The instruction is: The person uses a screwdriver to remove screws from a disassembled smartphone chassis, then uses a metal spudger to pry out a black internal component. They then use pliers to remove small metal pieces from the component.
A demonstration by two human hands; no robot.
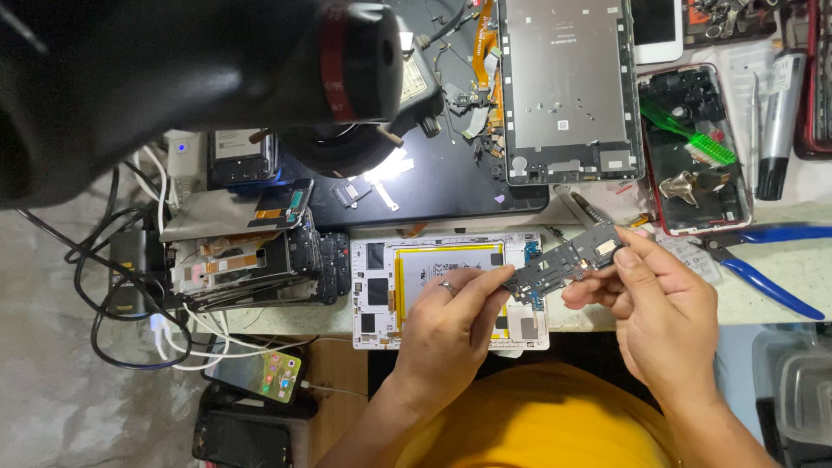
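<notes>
Black and narrow, the circuit board (565,258) was pinched at its ends by both hands, left hand (451,325) and right hand (654,303) each clamped on it, held just above the opened white tablet (377,290) on the counter (780,260).

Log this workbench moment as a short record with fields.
held part: dark circuit board, pinched at both ends
left hand: grips the board's left end, ring on one finger
right hand: grips the board's right end
below the board: opened white tablet with yellow-framed battery
right of hands: blue-handled pliers
behind: grey tablet back cover
</notes>
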